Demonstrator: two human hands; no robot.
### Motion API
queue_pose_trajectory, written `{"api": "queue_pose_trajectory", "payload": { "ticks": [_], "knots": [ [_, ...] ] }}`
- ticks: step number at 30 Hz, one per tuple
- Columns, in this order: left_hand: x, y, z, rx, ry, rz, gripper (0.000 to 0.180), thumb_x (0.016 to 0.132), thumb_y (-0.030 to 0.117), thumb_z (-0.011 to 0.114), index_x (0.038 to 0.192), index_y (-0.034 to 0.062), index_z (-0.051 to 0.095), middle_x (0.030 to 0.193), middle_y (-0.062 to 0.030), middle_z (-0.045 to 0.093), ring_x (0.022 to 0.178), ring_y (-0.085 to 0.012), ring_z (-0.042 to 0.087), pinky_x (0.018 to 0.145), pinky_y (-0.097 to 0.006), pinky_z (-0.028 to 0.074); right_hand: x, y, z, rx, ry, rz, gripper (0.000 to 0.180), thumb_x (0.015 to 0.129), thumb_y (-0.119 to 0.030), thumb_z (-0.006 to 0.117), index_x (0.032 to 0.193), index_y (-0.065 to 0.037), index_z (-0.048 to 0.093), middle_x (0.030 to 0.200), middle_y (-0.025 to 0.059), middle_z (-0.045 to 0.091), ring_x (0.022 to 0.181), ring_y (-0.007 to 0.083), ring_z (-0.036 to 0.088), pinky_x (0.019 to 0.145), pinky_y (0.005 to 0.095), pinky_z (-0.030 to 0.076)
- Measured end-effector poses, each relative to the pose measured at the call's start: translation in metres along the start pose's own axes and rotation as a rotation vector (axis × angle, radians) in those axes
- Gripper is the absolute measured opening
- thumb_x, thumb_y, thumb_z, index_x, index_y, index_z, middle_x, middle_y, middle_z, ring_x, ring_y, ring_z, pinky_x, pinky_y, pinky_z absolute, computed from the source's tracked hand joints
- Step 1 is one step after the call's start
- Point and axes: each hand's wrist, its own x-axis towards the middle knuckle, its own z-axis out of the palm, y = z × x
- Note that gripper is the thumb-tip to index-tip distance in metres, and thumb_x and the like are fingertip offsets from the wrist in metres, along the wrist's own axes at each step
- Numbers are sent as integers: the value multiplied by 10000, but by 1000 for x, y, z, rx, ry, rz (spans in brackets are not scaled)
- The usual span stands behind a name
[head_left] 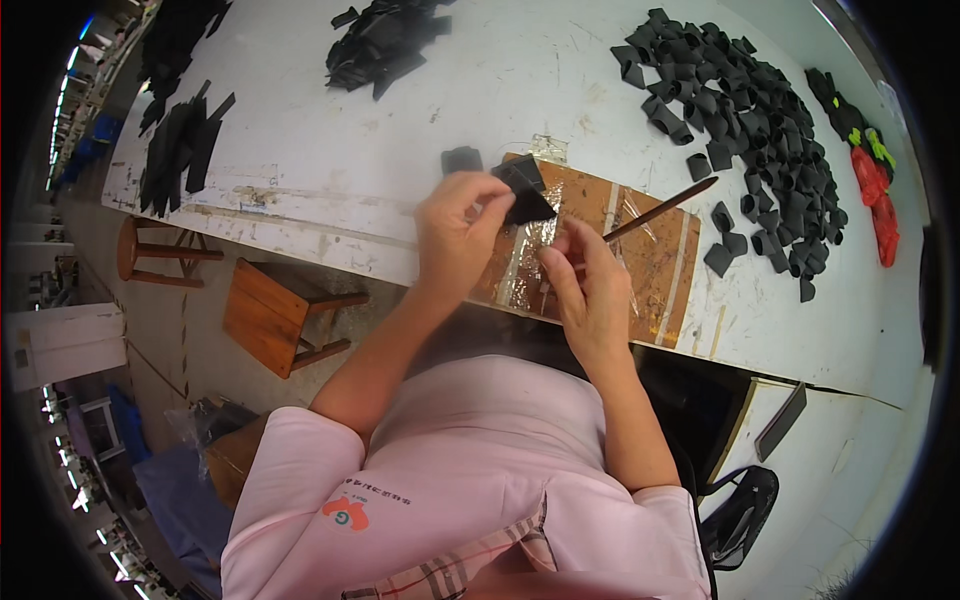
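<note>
My left hand [455, 230] is closed in a pinch at the edge of a black fabric piece [527, 192], which hangs over a worn brown board [655, 255]. Close by on the right, my right hand [592, 285] has its thumb and fingers drawn together. A slim brown stick [660, 210] with a dark pointed end sticks out from between its fingers, slanting up to the right. The stick's other end is hidden by the hand. Another small black piece [461, 159] lies just beyond my left hand.
Many folded black fabric loops [745, 120] are heaped on the white table [340, 150] at the right. Flat black strips lie in piles at the far middle [385, 45] and left [180, 155]. Wooden stools [268, 315] stand left of the table; a black bag [740, 515] sits lower right.
</note>
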Motion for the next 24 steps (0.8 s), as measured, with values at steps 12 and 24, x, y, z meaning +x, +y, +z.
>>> {"api": "queue_pose_trajectory", "payload": {
  "ticks": [12, 24],
  "knots": [
    [-5, 32, -10, -1220, -450, -956, 153, 824, 107, 551, 937, 5, 537, 751, -49, 581, 638, -102, 559, 545, -208, 438, 5, 2, -18, 930, -138, 417, 190, 785, -78, 624, 936, -3, 537, 758, 21, 606, 626, 48, 546, 553, 175, 441],
    [-6, 36, -16, -916, -661, -882, 92, 774, 68, 585, 821, -9, 564, 668, -44, 568, 545, -78, 520, 496, -191, 414, -3, 5, -27, 898, -240, 497, 292, 772, -79, 633, 1022, -18, 495, 785, 26, 615, 634, 72, 572, 509, 181, 443]
  ]
}}
